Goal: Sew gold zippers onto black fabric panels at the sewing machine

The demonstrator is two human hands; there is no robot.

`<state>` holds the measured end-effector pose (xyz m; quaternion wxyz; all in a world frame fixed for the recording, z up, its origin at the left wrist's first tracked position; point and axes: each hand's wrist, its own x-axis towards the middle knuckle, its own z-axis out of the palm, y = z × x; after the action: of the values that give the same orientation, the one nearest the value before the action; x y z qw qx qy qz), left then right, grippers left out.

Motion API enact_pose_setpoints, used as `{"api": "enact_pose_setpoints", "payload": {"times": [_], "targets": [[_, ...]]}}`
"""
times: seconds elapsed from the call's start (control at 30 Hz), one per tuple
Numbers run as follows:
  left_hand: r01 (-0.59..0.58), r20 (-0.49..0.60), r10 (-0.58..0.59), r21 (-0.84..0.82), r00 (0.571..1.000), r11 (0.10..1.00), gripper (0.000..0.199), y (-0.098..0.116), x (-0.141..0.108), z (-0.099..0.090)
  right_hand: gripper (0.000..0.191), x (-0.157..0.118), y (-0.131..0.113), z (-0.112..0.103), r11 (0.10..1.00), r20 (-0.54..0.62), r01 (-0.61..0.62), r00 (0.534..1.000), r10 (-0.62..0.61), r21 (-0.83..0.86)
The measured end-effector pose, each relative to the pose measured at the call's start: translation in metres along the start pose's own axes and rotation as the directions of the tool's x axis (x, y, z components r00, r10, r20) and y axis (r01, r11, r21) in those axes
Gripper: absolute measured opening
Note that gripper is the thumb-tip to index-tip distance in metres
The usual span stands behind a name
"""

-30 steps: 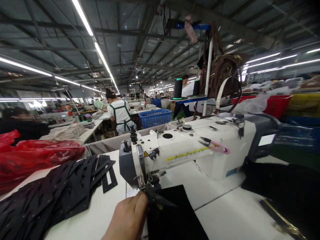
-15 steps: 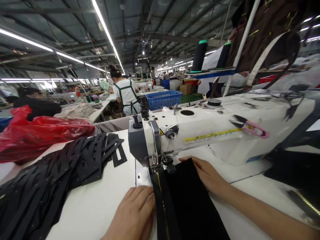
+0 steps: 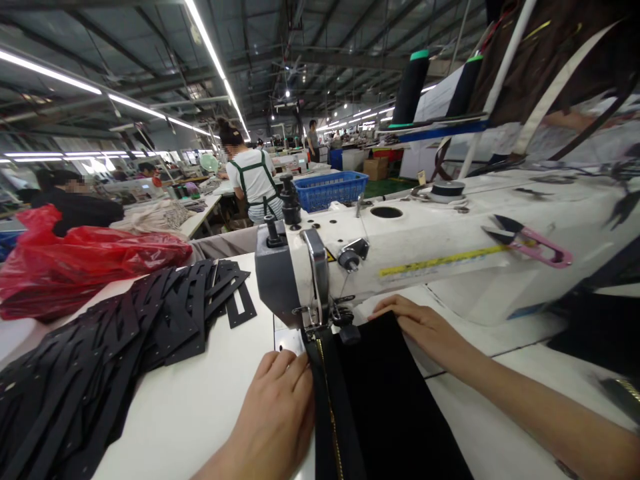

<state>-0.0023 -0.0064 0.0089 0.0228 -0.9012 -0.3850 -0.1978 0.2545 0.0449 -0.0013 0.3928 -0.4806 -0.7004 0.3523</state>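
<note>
Black fabric [image 3: 395, 407] with a gold zipper [image 3: 330, 413] along its left part lies at the lower centre of the frame, its upper end under the needle area of the white sewing machine [image 3: 440, 247]. At the lower centre-left, the left hand [image 3: 277, 407] rests at the fabric's left edge, fingers close together and curled; whether they pinch it cannot be told. Right of centre, the right hand [image 3: 420, 327] touches the fabric's upper right corner, fingers extended and close together, thumb hidden. Black cut pieces [image 3: 150, 320] overlap at the lower left, beneath a red plastic bag [image 3: 100, 257] higher in the frame. Pink-handled snips [image 3: 530, 243] lie on the machine arm at the right.
</note>
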Motion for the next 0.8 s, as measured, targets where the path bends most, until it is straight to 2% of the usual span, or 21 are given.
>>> {"api": "enact_pose_setpoints", "payload": {"times": [0.07, 0.13, 0.23, 0.27, 0.37, 0.43, 0.5, 0.57, 0.6, 0.7, 0.8], "targets": [[-0.003, -0.021, 0.003, -0.008, 1.0, 1.0, 0.022, -0.002, -0.001, 0.002, 0.036, -0.001, -0.002, -0.003, 0.999, -0.04, -0.008, 0.999, 0.006, -0.049], [-0.008, -0.01, 0.008, -0.005, 1.0, 1.0, 0.021, -0.003, -0.001, 0.005, 0.032, 0.001, -0.003, -0.002, 0.974, -0.04, 0.035, 0.998, -0.045, -0.224], [-0.02, -0.017, 0.02, 0.007, 1.0, 1.0, 0.019, -0.004, 0.0, 0.007, 0.02, 0.008, 0.003, 0.003, 0.794, -0.003, 0.159, 0.98, -0.198, -0.587], [-0.02, -0.032, 0.02, 0.008, 0.999, 1.0, 0.019, -0.004, 0.0, 0.008, 0.019, 0.01, 0.005, 0.004, 0.736, 0.008, 0.174, 0.975, -0.223, -0.654], [0.009, -0.068, -0.009, -0.012, 0.998, 1.0, 0.019, -0.003, 0.002, 0.007, 0.015, 0.011, 0.007, 0.009, 0.657, -0.021, 0.143, 0.972, -0.235, -0.74], [0.049, -0.058, -0.051, -0.033, 0.997, 0.998, 0.017, -0.002, 0.002, 0.005, 0.011, 0.005, -0.001, 0.016, 0.565, -0.033, 0.176, 0.94, -0.34, -0.806], [0.097, -0.056, -0.099, -0.04, 0.994, 0.995, 0.013, -0.002, 0.001, 0.004, 0.014, -0.004, -0.014, 0.029, 0.491, 0.035, 0.323, 0.861, -0.508, -0.809], [0.113, -0.093, -0.114, -0.013, 0.989, 0.994, 0.019, -0.004, -0.001, 0.004, 0.02, -0.013, -0.027, 0.045, 0.501, 0.124, 0.5, 0.785, -0.607, -0.706], [0.103, -0.113, -0.102, 0.009, 0.988, 0.995, 0.027, -0.006, -0.003, 0.004, 0.024, -0.016, -0.032, 0.053, 0.533, 0.15, 0.549, 0.774, -0.615, -0.643], [0.01, -0.11, -0.004, 0.054, 0.994, 0.999, 0.047, -0.012, -0.007, 0.01, 0.036, -0.022, -0.039, 0.069, 0.618, 0.21, 0.561, 0.809, -0.548, -0.551], [-0.056, -0.081, 0.06, 0.048, 0.995, 0.997, 0.044, -0.016, -0.008, 0.016, 0.039, -0.021, -0.037, 0.072, 0.621, 0.265, 0.56, 0.821, -0.505, -0.549]]}}
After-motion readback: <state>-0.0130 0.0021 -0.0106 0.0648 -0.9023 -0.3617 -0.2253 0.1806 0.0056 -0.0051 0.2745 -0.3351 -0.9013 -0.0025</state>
